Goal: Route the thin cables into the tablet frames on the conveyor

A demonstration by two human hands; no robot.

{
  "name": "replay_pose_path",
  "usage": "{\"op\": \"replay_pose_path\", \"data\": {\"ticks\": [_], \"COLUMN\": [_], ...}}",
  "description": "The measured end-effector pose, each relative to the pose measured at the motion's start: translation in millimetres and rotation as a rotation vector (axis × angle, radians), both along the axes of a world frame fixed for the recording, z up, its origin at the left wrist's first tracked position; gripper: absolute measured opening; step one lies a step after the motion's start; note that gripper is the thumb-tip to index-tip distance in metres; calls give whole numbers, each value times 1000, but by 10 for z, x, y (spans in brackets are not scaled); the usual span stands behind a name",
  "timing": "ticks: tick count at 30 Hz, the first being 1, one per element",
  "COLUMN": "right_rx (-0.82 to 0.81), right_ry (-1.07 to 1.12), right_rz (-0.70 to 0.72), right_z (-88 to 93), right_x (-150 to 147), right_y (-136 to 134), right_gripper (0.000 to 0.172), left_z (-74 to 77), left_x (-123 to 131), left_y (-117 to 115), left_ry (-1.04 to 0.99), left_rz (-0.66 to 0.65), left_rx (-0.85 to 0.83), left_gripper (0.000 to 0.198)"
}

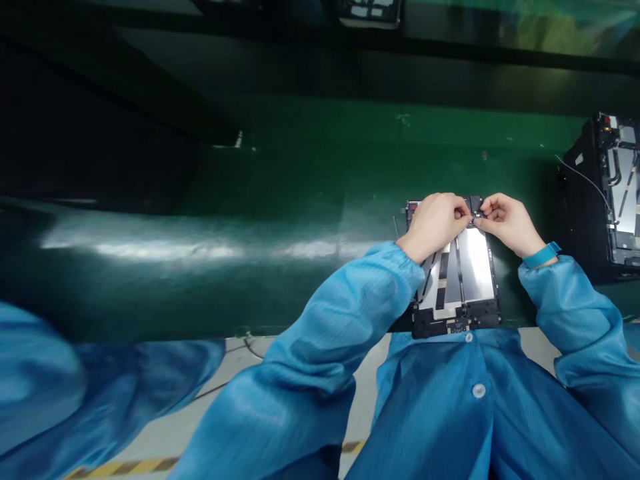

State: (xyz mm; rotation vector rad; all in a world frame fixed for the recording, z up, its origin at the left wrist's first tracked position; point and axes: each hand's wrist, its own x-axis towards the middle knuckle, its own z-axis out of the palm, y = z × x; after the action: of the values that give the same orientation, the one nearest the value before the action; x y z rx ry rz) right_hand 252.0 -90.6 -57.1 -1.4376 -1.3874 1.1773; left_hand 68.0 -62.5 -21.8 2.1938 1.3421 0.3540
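An opened tablet-like device (477,267) lies at the front edge of the green bench, with silver plates, dark flex cables and a black frame. My left hand (435,217) reaches over its upper left part, thumb and fingertips pinched together. From the right, my right hand (507,221) meets it with its thumb and fingers also closed in a pinch. Both sets of fingertips touch a small dark area (474,204) near the device's top edge. Whatever they grip there is too small to make out. My left hand hides the device's upper left part.
To the right stands a black stack of similar opened devices (583,200), a thin wire hanging off it. The green bench top (300,173) spreads leftward. Another device (371,12) sits on a shelf beyond. At lower left appears another person's blue sleeve (40,373).
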Motion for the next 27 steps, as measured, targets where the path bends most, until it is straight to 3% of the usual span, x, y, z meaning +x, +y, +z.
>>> {"op": "replay_pose_path", "data": {"ticks": [7, 16, 20, 22, 25, 27], "right_rx": [-27, 31, 53, 38, 93, 154], "right_ry": [36, -119, -22, 123, 190, 112], "right_rz": [0, -20, -86, -190, -342, -282], "right_z": [27, 64, -13, -49, 4, 132], "right_x": [-1, -58, -31, 19, 37, -68], "right_y": [-4, -14, 9, 26, 6, -68], "right_gripper": [38, 22, 27, 28, 22, 17], "left_z": [-5, -1, 76, 74, -32, -128], "left_x": [-16, -15, -360, -639, -1029, -1195], "left_y": [8, 0, -96, -185, -357, -486], "left_ry": [-15, -44, -110, -41, 65, 79], "left_rz": [-6, -10, 171, 265, 173, 21], "left_rx": [12, 14, 160, 139, -8, -66], "left_gripper": [18, 14, 29, 28, 26, 23]}}
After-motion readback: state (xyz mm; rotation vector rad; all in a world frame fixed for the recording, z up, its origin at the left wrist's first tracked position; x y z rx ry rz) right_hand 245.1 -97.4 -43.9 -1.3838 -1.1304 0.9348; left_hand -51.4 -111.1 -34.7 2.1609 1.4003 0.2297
